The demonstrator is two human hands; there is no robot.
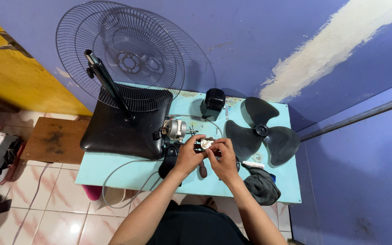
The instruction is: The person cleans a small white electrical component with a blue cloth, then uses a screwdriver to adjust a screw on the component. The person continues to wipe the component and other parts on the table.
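Note:
Both hands meet over the middle of a light blue table (114, 170). My left hand (188, 155) and my right hand (223, 159) pinch a small pale metal part (206, 144) between their fingertips. Just left of it lies the fan motor (176, 129) with its shaft pointing toward the hands. A black motor housing piece (169, 159) lies under my left wrist. A dark screwdriver handle (202, 170) shows between the hands.
A black fan base (114, 131) with its tilted pole (107, 81) fills the table's left. A wire fan guard (128, 54) leans on the blue wall. A dark three-blade propeller (262, 131), a black rear cover (213, 103) and a grey cloth (263, 186) lie to the right.

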